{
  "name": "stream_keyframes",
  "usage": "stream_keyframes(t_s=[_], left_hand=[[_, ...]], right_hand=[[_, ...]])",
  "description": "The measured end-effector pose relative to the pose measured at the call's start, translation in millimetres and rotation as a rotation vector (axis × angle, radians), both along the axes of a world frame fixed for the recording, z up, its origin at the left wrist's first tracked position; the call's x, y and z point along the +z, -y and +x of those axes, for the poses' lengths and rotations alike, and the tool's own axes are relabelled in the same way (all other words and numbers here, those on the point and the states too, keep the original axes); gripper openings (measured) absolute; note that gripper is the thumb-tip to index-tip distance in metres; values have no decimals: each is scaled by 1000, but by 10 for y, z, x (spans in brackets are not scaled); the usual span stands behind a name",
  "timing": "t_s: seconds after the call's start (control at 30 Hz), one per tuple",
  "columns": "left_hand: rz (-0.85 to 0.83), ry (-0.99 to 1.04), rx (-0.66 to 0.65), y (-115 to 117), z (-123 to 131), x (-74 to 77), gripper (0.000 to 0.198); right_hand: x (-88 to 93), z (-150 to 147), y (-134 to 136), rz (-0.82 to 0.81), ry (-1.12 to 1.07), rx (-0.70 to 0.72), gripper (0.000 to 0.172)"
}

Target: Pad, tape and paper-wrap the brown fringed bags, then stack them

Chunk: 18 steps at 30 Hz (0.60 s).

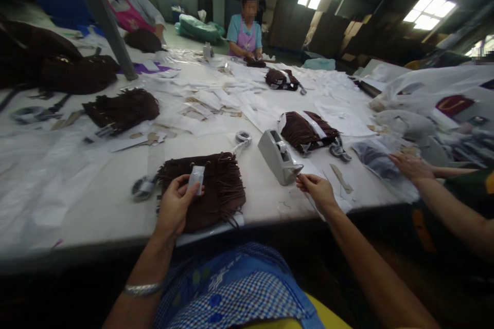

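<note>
A dark brown fringed bag [206, 190] lies flat at the table's near edge. Over it, my left hand [179, 200] is closed around a small, pale, plastic-wrapped piece [196, 179]; what is inside the wrap is unclear. To the right stands a grey tape dispenser [276, 159]. At its cutting edge my right hand [316, 190] pinches the end of the tape, which is thin and hard to see. A wrapped strap coil [143, 187] rests left of the bag, and another wrapped coil [243, 138] sits behind it.
More brown fringed bags, one banded with a white strip [314, 126], lie across the white table [127, 205]. Paper and plastic sheets cover much of it. A co-worker's hand [411, 164] is on a plastic-wrapped item at right. Other people stand across the table, near a grey post [111, 25].
</note>
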State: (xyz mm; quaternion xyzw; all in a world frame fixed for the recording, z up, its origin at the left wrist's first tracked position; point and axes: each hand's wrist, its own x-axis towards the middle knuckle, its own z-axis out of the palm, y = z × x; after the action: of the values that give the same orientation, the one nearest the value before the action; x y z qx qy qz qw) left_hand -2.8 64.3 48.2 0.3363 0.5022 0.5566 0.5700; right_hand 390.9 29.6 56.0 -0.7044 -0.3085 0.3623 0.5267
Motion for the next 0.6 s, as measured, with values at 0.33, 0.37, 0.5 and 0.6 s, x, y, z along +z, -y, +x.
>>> stream_keyframes(t_s=[0.33,0.37,0.5,0.6], left_hand=[[71,42,-69,34,-40,-53,60],[77,42,-77,38,-42,-53,60],[111,48,-102,50,-51,-60,57],[123,55,-103,55,-58,-71,56]], right_hand=[[484,-1653,-196,41,-71,728,39],[485,-1862,-285,31,-95,778,39],[353,-2406,-613,-21,-75,936,34],[263,-2504,-761,-82,64,946,35]])
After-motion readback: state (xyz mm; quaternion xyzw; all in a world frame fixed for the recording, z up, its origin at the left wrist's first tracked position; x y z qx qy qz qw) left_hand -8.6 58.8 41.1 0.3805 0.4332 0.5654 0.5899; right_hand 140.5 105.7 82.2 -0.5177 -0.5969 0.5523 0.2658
